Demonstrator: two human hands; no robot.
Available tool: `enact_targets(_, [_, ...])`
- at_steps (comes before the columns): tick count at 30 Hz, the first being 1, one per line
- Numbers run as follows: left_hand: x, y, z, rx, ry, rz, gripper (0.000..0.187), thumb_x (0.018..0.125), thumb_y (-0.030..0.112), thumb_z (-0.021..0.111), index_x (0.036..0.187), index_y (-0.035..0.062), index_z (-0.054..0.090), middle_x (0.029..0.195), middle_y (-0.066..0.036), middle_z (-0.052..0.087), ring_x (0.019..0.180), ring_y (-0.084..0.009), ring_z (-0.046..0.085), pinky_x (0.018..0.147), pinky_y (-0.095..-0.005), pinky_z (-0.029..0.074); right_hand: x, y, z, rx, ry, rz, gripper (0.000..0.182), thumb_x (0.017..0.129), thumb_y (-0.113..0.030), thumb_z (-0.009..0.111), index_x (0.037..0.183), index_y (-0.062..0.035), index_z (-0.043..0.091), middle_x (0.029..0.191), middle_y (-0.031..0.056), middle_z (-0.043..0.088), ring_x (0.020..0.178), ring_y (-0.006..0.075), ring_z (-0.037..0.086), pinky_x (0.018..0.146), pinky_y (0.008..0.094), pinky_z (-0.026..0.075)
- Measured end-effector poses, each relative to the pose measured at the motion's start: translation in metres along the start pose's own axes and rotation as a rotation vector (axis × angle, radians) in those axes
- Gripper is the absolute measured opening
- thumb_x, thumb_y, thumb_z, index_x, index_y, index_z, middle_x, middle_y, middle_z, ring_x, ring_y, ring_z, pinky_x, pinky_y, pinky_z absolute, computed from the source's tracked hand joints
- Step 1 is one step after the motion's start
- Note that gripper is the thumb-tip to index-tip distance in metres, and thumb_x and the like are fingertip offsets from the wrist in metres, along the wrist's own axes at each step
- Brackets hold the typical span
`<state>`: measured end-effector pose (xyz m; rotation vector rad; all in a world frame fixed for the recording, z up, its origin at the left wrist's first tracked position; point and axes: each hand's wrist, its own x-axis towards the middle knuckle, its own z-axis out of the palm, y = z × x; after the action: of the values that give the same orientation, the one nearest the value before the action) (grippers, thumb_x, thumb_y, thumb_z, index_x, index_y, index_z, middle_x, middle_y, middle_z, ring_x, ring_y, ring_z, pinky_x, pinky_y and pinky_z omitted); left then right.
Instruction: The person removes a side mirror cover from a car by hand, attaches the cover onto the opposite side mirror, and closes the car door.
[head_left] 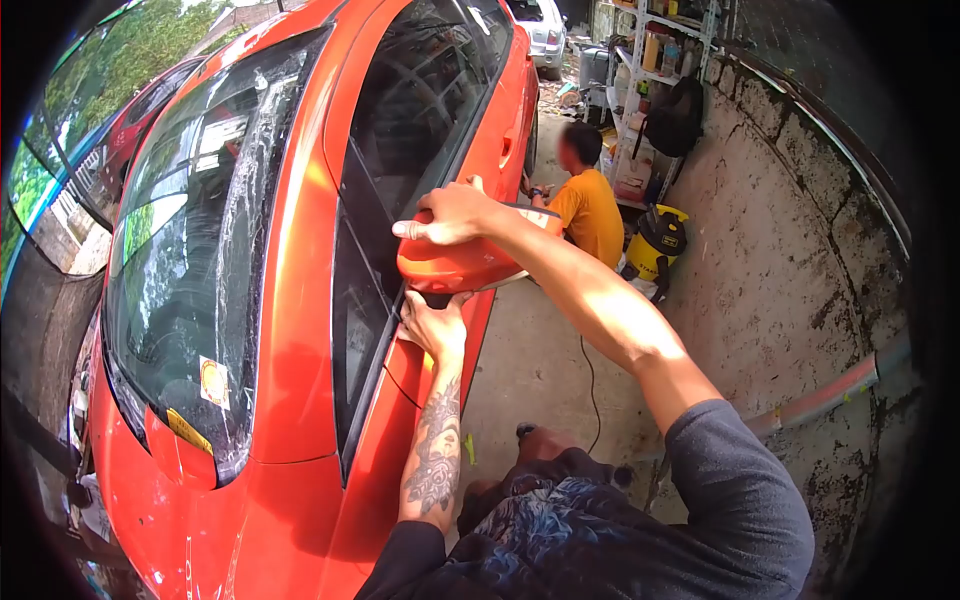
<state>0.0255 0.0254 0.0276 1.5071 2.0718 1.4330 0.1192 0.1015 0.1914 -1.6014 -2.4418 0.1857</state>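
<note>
An orange-red car's side mirror (450, 268) sits beside the front door window (415, 95). My right hand (455, 212) grips its top from above, the thumb pointing toward the window. From below, my left hand (435, 325) holds the mirror's underside near its base, with thumb and fingers apart around it. Part of the left fingers is hidden against the door. Whether the mirror is fully attached to the car (295, 350) cannot be made out. A thin dark line, perhaps a wire, runs down the door below my left hand.
A person in a yellow-orange shirt (595, 215) crouches beside the car farther back. Behind them stand a loaded metal shelf (640, 95) and a yellow-black vacuum (658, 240). A cable (592, 385) lies on the concrete floor. A rough wall (770, 250) bounds the right side.
</note>
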Motion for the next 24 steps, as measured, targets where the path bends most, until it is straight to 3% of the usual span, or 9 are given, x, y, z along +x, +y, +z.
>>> enact_targets(3, [0.000,0.000,-0.006,0.036,-0.029,0.035,0.098,0.058,0.045,0.085,0.131,-0.0050,0.044,0.122,-0.023,0.056,0.120,-0.0367,0.048,0.099,-0.0512,0.031,-0.004,-0.006,-0.004,-0.003,-0.073,0.024,0.092,0.076,-0.083,0.040,0.115,-0.0043,0.066,0.107,0.0214,0.066,0.109,0.0377,0.059,0.098,0.0500,0.030])
enact_targets(4, [0.002,-0.003,-0.006,0.027,-0.049,0.030,0.097,0.059,0.045,0.085,0.130,-0.0057,0.044,0.122,-0.024,0.056,0.120,-0.0371,0.048,0.099,-0.0506,0.031,-0.004,-0.006,-0.002,0.010,-0.040,0.014,0.090,0.075,-0.083,0.041,0.104,-0.0023,0.070,0.107,0.0241,0.065,0.110,0.0399,0.058,0.100,0.0582,0.027])
enact_targets(8, [0.014,-0.023,-0.010,-0.013,-0.090,0.137,0.074,0.065,0.040,0.084,0.117,-0.0007,0.052,0.110,-0.025,0.057,0.107,-0.0402,0.052,0.093,-0.0510,0.037,-0.004,-0.012,-0.001,-0.033,-0.025,0.047,0.089,0.075,-0.083,0.042,0.106,-0.0045,0.070,0.112,0.0225,0.065,0.114,0.0375,0.056,0.102,0.0586,0.026])
enact_targets(13, [0.017,-0.025,-0.004,-0.169,-0.133,0.198,0.087,0.064,0.039,0.085,0.128,-0.0032,0.044,0.120,-0.024,0.055,0.119,-0.0396,0.046,0.101,-0.0539,0.032,-0.004,-0.016,-0.007,-0.071,-0.048,0.075,0.083,0.074,-0.083,0.042,0.108,-0.0133,0.071,0.114,0.0200,0.065,0.114,0.0368,0.057,0.101,0.0608,0.028])
enact_targets(17, [0.015,-0.005,-0.012,0.000,-0.220,0.018,0.100,0.061,0.044,0.086,0.133,-0.0036,0.035,0.129,-0.021,0.050,0.124,-0.0399,0.043,0.102,-0.0596,0.029,-0.006,-0.025,-0.008,-0.127,-0.059,0.118,0.093,0.074,-0.084,0.040,0.113,-0.0038,0.067,0.120,0.0217,0.062,0.117,0.0365,0.056,0.100,0.0607,0.031])
enact_targets(19, [0.018,0.000,-0.025,-0.018,-0.295,-0.009,0.101,0.059,0.046,0.086,0.132,-0.0024,0.036,0.129,-0.021,0.051,0.124,-0.0398,0.044,0.102,-0.0589,0.029,0.002,-0.019,0.002,-0.179,-0.024,0.076,0.092,0.076,-0.082,0.042,0.117,-0.0030,0.063,0.122,0.0229,0.060,0.117,0.0368,0.055,0.102,0.0659,0.026])
enact_targets(22, [0.020,-0.003,-0.038,-0.047,-0.368,-0.028,0.103,0.059,0.046,0.087,0.133,-0.0025,0.035,0.132,-0.022,0.050,0.126,-0.0379,0.044,0.102,-0.0565,0.033,-0.010,-0.029,-0.005,-0.239,-0.048,0.052,0.087,0.080,-0.077,0.043,0.117,-0.0001,0.059,0.119,0.0219,0.061,0.118,0.0368,0.054,0.104,0.0670,0.019])
enact_targets(23, [0.026,-0.009,-0.040,-0.082,-0.441,-0.047,0.104,0.059,0.045,0.087,0.134,-0.0027,0.034,0.134,-0.022,0.049,0.128,-0.0371,0.043,0.103,-0.0554,0.034,-0.016,-0.036,-0.013,-0.201,-0.123,0.075,0.088,0.082,-0.075,0.042,0.128,-0.0007,0.052,0.131,0.0226,0.053,0.127,0.0342,0.047,0.105,0.0666,0.018])
enact_targets(24, [0.024,-0.009,-0.061,-0.030,-0.500,0.011,0.099,0.062,0.041,0.086,0.135,-0.0016,0.035,0.130,-0.023,0.052,0.125,-0.0364,0.047,0.102,-0.0496,0.038,-0.015,-0.018,0.011,-0.231,0.090,-0.017,0.083,0.086,-0.068,0.045,0.137,-0.0028,0.044,0.146,0.0206,0.038,0.138,0.0321,0.034,0.106,0.0656,0.017])
